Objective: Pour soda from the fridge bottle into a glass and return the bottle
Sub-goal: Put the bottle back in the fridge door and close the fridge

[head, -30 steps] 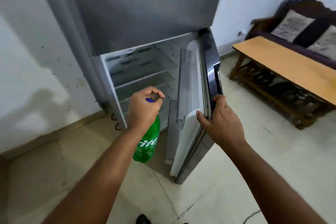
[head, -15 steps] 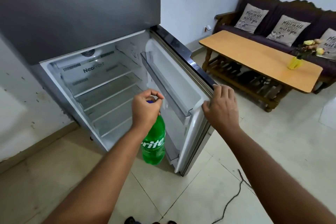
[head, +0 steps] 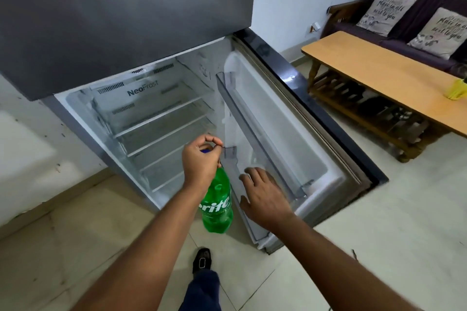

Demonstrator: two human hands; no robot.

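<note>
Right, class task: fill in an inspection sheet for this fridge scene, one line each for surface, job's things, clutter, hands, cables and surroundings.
Surface: tiled floor, pale.
Job's things: green soda bottle hanging by its neck in front of the open fridge; fridge door swung wide; shelves bare; no glass seen.
Clutter: yellow object on wooden table.
Hands: left hand grips the bottle's top; right hand open over the door's lower rack.
Cables: nothing clearly seen.
Surroundings: sofa with cushions, white wall.

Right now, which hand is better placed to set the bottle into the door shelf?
The left hand: it already grips the green bottle by its neck, just beside the door shelf. The right hand hangs open and holds nothing.
</note>
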